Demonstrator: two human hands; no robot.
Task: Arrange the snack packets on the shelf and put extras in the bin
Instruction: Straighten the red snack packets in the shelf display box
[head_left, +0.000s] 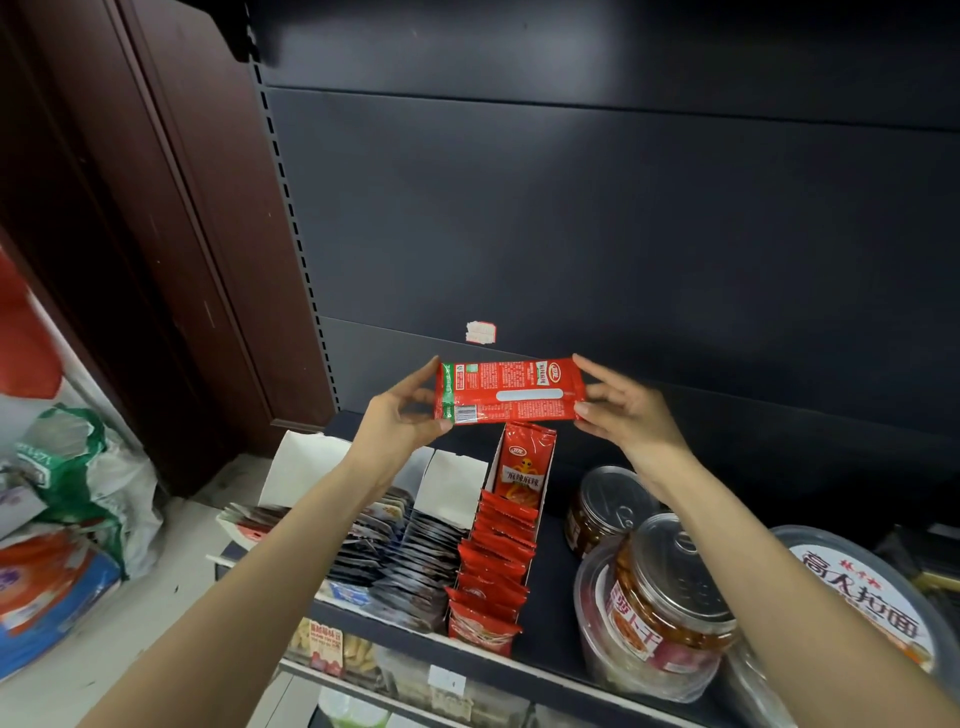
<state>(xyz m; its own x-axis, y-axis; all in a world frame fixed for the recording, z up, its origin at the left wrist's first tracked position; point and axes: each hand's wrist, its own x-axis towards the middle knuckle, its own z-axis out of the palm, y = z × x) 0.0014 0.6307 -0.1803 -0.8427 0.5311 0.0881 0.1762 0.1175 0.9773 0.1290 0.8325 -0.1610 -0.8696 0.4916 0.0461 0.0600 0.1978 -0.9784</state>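
Observation:
A long red snack packet (511, 391) is held flat and sideways in the air above the shelf, back side toward me. My left hand (400, 415) pinches its left end and my right hand (623, 410) pinches its right end. Directly below it stands an open display box (540, 499) filled with a row of matching red packets (493, 566), one upright at the back. To the left are boxes of dark packets (410, 561) and further packets (249, 525) at the shelf's left end.
Clear jars with metal lids (660, 603) and a lidded tub (862, 603) stand on the dark shelf (550, 629) to the right. Bags (78, 483) lie on the floor at left. A lower shelf holds more snacks (332, 649). The black back panel rises behind.

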